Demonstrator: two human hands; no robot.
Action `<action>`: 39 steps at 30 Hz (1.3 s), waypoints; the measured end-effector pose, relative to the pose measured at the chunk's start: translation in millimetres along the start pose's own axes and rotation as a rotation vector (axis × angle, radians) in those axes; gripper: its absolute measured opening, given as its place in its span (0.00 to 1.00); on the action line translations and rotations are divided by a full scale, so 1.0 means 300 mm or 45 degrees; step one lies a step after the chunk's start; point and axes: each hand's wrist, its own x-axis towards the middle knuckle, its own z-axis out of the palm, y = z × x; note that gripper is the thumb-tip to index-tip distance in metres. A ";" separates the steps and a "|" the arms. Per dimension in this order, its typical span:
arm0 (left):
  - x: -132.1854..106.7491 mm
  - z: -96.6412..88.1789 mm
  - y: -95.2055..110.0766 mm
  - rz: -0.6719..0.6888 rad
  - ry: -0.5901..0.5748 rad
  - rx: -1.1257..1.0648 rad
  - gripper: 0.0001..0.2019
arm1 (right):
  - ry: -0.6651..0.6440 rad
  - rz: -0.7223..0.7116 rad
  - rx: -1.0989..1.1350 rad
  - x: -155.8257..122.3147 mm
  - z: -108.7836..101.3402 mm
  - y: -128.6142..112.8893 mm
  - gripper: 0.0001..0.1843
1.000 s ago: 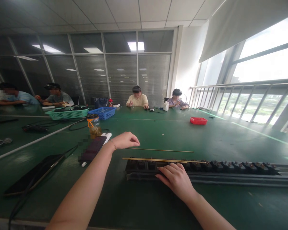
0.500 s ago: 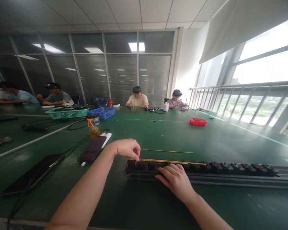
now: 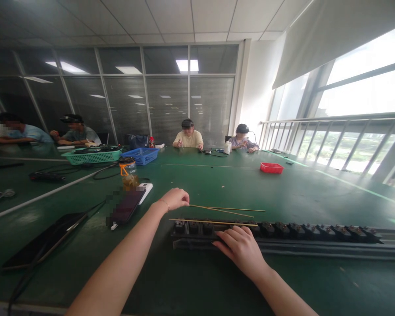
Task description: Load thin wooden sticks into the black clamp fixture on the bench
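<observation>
A long black rail of small black parts (image 3: pixel 316 231) lies across the green table (image 3: pixel 283 193) in front of me. My right hand (image 3: pixel 240 248) rests on its near edge, fingers spread flat over the parts. A thin brass rod (image 3: pixel 213 222) lies along the rail's top at its left end. My left hand (image 3: pixel 175 198) is closed in a pinch on the left end of a second brass rod (image 3: pixel 222 211), lifted slightly and angled behind the rail. A third brass rod (image 3: pixel 246 209) lies flat on the table just beyond.
A phone (image 3: pixel 127 205), a white device (image 3: pixel 145 192), a jar (image 3: pixel 128 172) and a dark tablet (image 3: pixel 42 241) sit to my left. Green (image 3: pixel 92 156) and blue (image 3: pixel 142 154) baskets and a red tray (image 3: pixel 271 167) stand farther back. Several people sit at the far edge.
My left hand came down to the rods on the rail, pinched one and drew it back off the rail toward the far side. My right hand stayed on the rail.
</observation>
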 end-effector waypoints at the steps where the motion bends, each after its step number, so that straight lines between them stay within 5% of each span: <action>1: 0.011 0.027 -0.015 -0.016 -0.012 -0.007 0.07 | -0.002 0.003 0.008 -0.001 0.001 0.002 0.11; 9: 0.038 0.158 -0.095 -0.117 0.070 -0.024 0.08 | -0.005 0.007 0.032 -0.002 -0.002 0.005 0.12; 12: 0.034 0.123 -0.084 -0.116 0.168 -0.021 0.08 | 0.001 0.005 0.028 0.000 -0.002 0.003 0.12; 16: -0.001 -0.015 -0.021 -0.037 0.256 -0.141 0.09 | -0.005 0.011 0.034 -0.001 0.001 0.001 0.11; 21: -0.109 -0.162 0.112 0.183 -0.176 -0.272 0.11 | -0.011 0.013 0.043 0.000 -0.003 0.000 0.11; 24: -0.149 -0.168 0.169 0.170 -0.309 -0.150 0.08 | -0.015 0.020 0.041 0.001 -0.004 -0.003 0.11; 29: -0.145 -0.135 0.193 0.172 -0.325 -0.015 0.05 | -0.015 0.013 0.037 0.002 -0.004 -0.008 0.12; 35: -0.111 -0.146 0.149 0.154 -0.052 -0.043 0.06 | 0.000 0.006 0.028 0.006 -0.009 -0.006 0.13; 39: -0.050 -0.089 0.063 0.044 0.105 -0.008 0.07 | 0.001 0.011 0.040 0.006 -0.011 -0.005 0.13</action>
